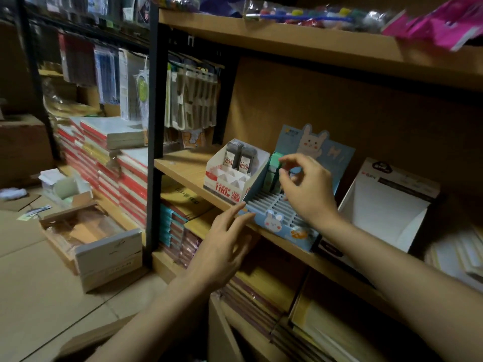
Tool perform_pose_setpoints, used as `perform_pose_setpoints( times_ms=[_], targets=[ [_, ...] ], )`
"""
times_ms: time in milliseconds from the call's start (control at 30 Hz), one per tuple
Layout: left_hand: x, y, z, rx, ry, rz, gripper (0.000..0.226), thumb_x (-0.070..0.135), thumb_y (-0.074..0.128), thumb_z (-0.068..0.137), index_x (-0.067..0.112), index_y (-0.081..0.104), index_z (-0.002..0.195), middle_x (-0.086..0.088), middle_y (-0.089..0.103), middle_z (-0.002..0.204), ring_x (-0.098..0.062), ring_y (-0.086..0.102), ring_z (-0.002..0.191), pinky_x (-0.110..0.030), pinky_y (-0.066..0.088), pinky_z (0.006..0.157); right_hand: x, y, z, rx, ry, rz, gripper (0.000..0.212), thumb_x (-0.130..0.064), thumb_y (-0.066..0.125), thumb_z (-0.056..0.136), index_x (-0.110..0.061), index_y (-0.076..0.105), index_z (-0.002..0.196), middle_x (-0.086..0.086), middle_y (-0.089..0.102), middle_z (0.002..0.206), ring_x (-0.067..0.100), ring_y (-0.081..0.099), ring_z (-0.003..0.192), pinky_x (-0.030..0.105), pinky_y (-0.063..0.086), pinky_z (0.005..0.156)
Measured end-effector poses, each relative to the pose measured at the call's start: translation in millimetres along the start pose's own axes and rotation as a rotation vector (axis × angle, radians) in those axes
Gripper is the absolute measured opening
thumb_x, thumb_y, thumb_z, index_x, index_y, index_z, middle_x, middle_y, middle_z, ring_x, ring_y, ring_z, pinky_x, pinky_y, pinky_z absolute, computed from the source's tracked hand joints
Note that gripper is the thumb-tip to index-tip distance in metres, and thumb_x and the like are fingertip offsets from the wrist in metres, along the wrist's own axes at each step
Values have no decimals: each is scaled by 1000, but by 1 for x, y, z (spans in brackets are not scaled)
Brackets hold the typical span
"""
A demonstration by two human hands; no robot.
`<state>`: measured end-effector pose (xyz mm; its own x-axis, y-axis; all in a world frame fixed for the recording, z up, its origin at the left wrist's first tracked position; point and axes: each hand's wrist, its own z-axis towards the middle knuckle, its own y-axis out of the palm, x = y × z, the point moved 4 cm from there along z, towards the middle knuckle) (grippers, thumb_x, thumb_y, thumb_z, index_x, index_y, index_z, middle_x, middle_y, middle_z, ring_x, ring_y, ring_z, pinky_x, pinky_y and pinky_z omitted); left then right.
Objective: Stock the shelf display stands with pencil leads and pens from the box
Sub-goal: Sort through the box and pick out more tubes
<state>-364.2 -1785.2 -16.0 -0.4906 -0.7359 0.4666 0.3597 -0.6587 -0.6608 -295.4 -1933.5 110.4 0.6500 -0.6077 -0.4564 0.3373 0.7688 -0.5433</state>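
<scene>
A blue rabbit-print display stand (281,226) with a slotted grey tray sits on the wooden shelf (183,169). A green pencil-lead case (275,162) stands in its back left slot. My right hand (305,189) hovers over the tray with thumb and forefinger curled beside that case, holding nothing I can see. My left hand (224,244) is open, its fingertips touching the stand's front left corner. To the left, a white and red display stand (227,180) holds two grey lead cases (239,158).
An empty white display stand (386,205) sits right of the blue one. Open cardboard boxes (88,239) lie on the floor at left, next to stacked notebooks (125,176). Packaged goods hang behind the black upright (154,126). Stacked paper fills the lower shelves.
</scene>
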Motion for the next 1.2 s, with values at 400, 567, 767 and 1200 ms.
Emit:
perform_pose_setpoints(
  times_ms=[400, 567, 767, 1200],
  targets=[
    [-37, 59, -222, -699, -1017, -346, 26, 16, 61, 94, 5, 63, 117, -10, 66, 101, -17, 62, 85, -20, 50, 66, 52, 96, -277, -959, 438, -246, 76, -39, 63, 92, -29, 18, 153, 7, 11, 159, 33, 30, 142, 47, 35, 110],
    [-39, 122, -329, -248, -1437, -491, 23, 13, 65, 91, 6, 56, 110, -14, 63, 113, -16, 60, 83, -25, 51, 66, 76, 134, -335, -977, 468, -149, 93, -40, 62, 92, -32, -6, 154, 4, 10, 162, 29, 27, 145, 45, 31, 112],
    [-37, 184, -370, -311, -1498, -440, 39, 25, 70, 87, 17, 54, 123, 2, 61, 118, -9, 59, 94, -14, 49, 62, 84, 145, -357, -815, 390, -203, 102, -44, 66, 87, -38, -13, 151, 3, 18, 160, 31, 37, 139, 47, 44, 104],
    [-51, 222, -358, -251, -1481, -34, 35, 29, 72, 83, 13, 53, 109, -4, 60, 107, -21, 61, 97, -39, 55, 85, 88, 145, -355, -800, 329, -244, 107, -52, 68, 82, -37, -13, 151, 3, 24, 157, 31, 38, 137, 51, 46, 102]
  ],
)
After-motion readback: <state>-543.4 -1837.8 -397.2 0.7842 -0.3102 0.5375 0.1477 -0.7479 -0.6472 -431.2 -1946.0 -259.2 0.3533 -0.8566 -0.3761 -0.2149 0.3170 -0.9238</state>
